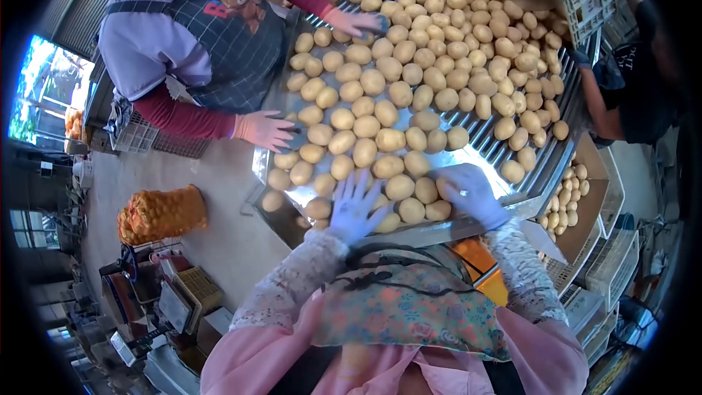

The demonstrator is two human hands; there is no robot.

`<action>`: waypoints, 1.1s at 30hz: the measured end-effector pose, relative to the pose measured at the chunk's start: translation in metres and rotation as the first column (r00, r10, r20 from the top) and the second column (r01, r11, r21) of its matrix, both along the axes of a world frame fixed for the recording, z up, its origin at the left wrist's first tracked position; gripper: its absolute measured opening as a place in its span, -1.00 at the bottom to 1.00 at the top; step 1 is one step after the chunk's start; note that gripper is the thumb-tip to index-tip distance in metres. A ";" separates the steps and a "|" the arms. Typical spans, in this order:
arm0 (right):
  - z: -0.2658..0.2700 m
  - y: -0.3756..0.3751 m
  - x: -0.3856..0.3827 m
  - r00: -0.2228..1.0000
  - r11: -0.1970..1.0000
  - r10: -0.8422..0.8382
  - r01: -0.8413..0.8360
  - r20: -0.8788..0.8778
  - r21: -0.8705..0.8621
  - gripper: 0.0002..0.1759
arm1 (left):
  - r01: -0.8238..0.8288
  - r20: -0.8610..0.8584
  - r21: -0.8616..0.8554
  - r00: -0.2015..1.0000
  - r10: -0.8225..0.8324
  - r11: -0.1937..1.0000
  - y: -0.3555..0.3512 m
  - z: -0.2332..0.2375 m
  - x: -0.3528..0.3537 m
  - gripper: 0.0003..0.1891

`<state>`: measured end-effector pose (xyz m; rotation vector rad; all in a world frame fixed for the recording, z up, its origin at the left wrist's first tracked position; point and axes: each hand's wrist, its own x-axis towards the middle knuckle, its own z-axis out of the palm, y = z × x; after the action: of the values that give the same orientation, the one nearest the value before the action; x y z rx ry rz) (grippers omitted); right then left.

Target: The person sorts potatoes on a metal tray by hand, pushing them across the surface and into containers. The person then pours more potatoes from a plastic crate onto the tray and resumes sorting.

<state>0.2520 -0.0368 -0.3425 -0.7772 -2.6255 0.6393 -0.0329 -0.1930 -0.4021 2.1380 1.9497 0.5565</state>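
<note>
Many potatoes (pixel 390 139) cover a metal sorting table (pixel 468 230) with bars on its right part. In a pale glove, my left hand (pixel 356 208) lies spread on the potatoes near the front edge, fingers apart, holding nothing. My right hand (pixel 474 194), gloved too, is at the front edge further right, its fingers bent toward a potato (pixel 442 189) at its left; whether they grip it is hidden. The bare metal between the hands and the bars shines brightly.
A co-worker in a checked apron (pixel 241 36) stands at the left, both hands over the potatoes. At the upper right another person holds a pale crate (pixel 591 0). Boxes of potatoes (pixel 567 197) stand at the right. A filled orange net sack (pixel 162 215) is at the left.
</note>
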 end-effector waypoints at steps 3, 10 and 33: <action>-0.017 -0.016 -0.078 0.986 0.996 0.053 -0.042 -0.161 0.074 -0.59 | 0.036 -0.015 -0.109 0.999 -0.038 0.993 -0.051 0.004 -0.052 -0.40; -0.074 -0.020 -0.190 0.891 0.997 0.047 -0.011 0.452 -0.083 -0.57 | 0.031 0.015 -0.001 0.999 -0.031 1.000 -0.040 -0.005 -0.017 -0.38; -0.012 -0.037 0.039 0.944 0.966 -0.260 0.250 0.202 0.072 -0.14 | 0.164 -0.117 -0.097 0.977 -0.175 0.982 0.004 -0.007 -0.019 -0.14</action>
<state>0.2915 -0.0737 -0.3542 -1.2057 -2.6463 0.4441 -0.0514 -0.1888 -0.4094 2.3057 1.7907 0.3080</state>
